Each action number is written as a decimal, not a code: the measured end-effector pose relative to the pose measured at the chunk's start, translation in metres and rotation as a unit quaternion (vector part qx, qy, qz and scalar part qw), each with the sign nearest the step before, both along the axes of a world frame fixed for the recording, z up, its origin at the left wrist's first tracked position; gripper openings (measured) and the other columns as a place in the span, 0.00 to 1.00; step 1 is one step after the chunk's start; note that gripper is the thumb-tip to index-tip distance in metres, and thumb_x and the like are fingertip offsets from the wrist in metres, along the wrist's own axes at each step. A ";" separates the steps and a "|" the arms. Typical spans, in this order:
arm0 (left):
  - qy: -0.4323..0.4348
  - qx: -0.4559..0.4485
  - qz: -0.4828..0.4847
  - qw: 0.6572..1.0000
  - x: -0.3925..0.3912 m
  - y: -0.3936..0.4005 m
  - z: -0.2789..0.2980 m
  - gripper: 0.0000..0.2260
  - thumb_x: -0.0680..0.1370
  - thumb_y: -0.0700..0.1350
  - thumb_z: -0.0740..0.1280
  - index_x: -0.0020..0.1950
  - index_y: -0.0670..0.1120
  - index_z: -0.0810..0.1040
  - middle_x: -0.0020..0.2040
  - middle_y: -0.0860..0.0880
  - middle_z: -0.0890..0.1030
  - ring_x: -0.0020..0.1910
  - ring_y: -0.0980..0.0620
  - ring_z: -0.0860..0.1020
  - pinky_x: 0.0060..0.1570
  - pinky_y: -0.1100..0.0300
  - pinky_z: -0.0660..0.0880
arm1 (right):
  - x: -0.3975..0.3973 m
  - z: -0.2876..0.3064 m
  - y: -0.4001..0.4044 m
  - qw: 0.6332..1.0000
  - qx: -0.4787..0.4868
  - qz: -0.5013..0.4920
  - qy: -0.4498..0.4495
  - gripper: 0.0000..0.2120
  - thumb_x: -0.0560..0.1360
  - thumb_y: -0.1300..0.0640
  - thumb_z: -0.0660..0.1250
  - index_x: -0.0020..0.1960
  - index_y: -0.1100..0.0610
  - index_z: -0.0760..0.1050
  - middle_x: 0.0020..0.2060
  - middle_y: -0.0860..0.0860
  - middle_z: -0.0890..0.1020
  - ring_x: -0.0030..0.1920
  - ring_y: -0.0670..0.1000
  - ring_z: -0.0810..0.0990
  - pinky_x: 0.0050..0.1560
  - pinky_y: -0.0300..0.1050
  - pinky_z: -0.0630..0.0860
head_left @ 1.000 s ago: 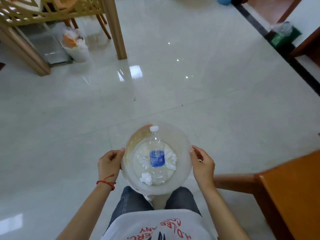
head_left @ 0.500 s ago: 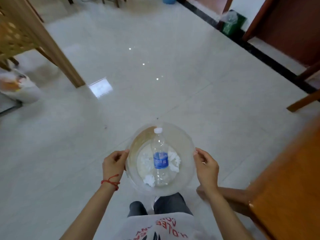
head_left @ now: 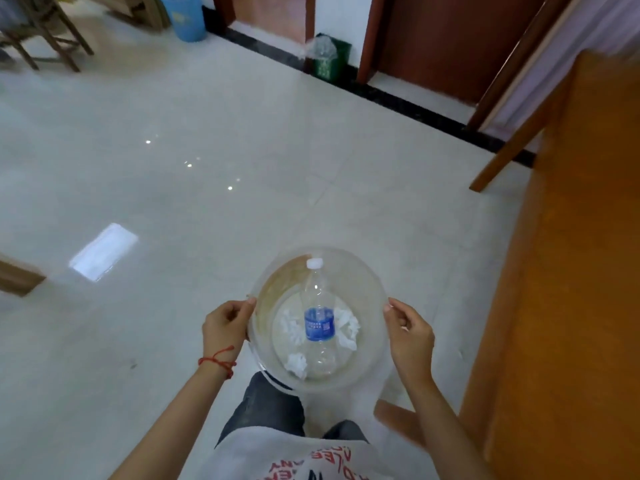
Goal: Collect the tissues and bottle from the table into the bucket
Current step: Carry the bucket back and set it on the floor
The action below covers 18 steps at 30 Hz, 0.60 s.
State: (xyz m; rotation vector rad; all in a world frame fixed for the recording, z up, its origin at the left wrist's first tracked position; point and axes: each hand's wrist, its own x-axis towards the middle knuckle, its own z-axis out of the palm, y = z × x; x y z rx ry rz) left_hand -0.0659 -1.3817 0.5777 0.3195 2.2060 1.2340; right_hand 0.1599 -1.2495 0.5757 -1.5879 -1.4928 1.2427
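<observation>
Item: clear bucket (head_left: pixel 367 282), carried over the tiled floor (head_left: pixel 173 188). Our left hand (head_left: pixel 225 325) and right hand (head_left: pixel 410 336) grip its rim on opposite sides. Contents: bottle (head_left: pixel 319 320) lying across crumpled tissues (head_left: pixel 346 329). Wooden table (head_left: pixel 571 271) at right.

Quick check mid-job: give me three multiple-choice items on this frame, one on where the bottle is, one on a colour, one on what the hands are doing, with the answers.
1. Where is the bottle?
A. On the floor
B. Inside the clear bucket
C. On the wooden table

2. What colour is the bottle's label?
A. Red
B. Green
C. Blue

3. What are the hands doing?
A. Both hold the bucket's rim
B. Only the left holds it
C. Both hang free

Answers:
1 B: it leans inside the bucket among the crumpled tissues.
2 C: the band round its middle is blue.
3 A: the left hand and right hand grip opposite sides of the rim.
</observation>
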 end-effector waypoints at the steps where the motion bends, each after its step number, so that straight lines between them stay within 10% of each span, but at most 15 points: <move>1: -0.002 0.001 -0.012 1.000 -0.009 0.018 -0.002 0.11 0.73 0.48 0.67 0.37 0.43 0.80 0.37 0.44 0.82 0.41 0.40 0.80 0.48 0.42 0.79 | -0.005 -0.001 0.012 1.000 0.002 -0.015 -0.004 0.11 0.74 0.59 0.66 0.55 0.59 0.78 0.44 0.50 0.81 0.40 0.36 0.78 0.42 0.21 0.72; 9: -0.008 0.005 -0.112 0.994 -0.077 0.165 0.003 0.11 0.73 0.48 0.67 0.38 0.42 0.81 0.37 0.43 0.82 0.40 0.41 0.80 0.48 0.42 0.79 | -0.051 0.009 0.110 0.994 -0.001 -0.108 -0.002 0.11 0.74 0.58 0.66 0.56 0.58 0.78 0.47 0.51 0.81 0.45 0.43 0.78 0.49 0.41 0.76; 18: -0.006 -0.001 -0.194 0.981 -0.105 0.313 0.004 0.11 0.74 0.49 0.66 0.35 0.44 0.79 0.34 0.44 0.81 0.38 0.41 0.79 0.46 0.41 0.79 | -0.070 0.008 0.216 0.984 -0.001 -0.177 0.012 0.11 0.74 0.56 0.66 0.55 0.57 0.78 0.46 0.50 0.81 0.47 0.45 0.79 0.49 0.39 0.76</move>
